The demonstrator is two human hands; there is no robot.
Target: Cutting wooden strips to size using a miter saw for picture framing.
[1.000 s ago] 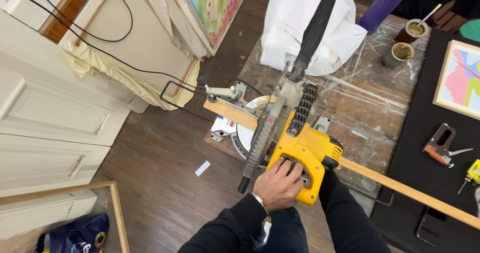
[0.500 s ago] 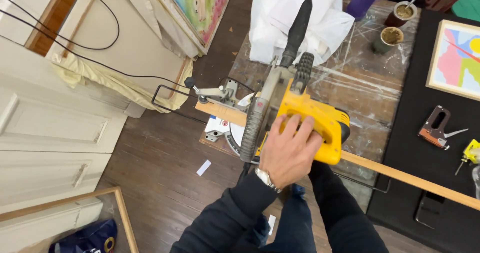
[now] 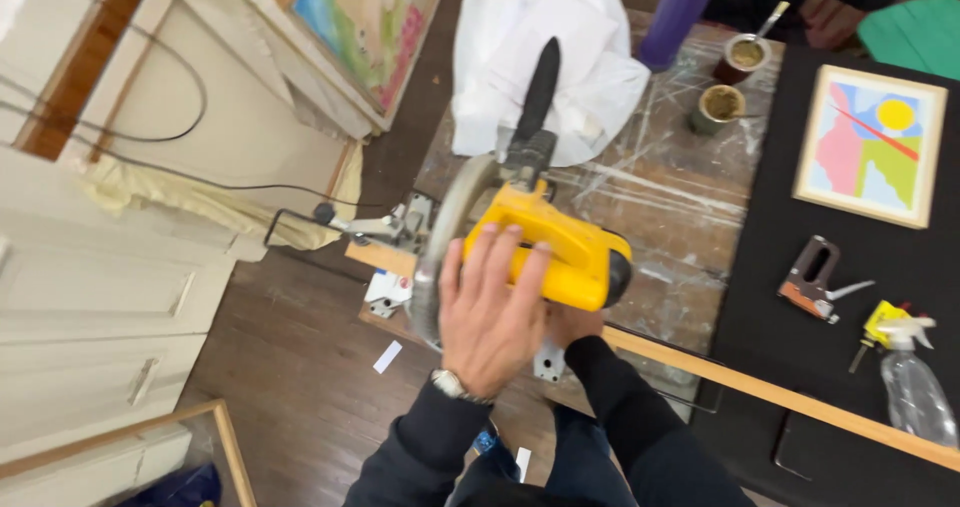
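Observation:
A yellow mitre saw (image 3: 570, 252) with a black handle (image 3: 538, 92) and a round blade guard (image 3: 447, 229) stands on a paint-stained table (image 3: 690, 197). My left hand (image 3: 488, 312), with a watch on the wrist, lies flat on the saw's yellow housing, fingers spread. My right hand (image 3: 568, 324) is just under the housing, mostly hidden by it and by my left hand. A long wooden strip (image 3: 790, 397) runs under the saw, out to the right.
A white cloth (image 3: 585, 77), a purple bottle (image 3: 680, 12) and two cups (image 3: 718, 107) sit behind the saw. On the black mat to the right (image 3: 760, 267) lie a framed picture (image 3: 872, 145), a staple gun (image 3: 815, 279) and a spray bottle (image 3: 905, 372). Canvases lean at the left.
My left hand has left the saw's grip and now lies spread on top of the yellow housing. The saw head has swung up towards me.

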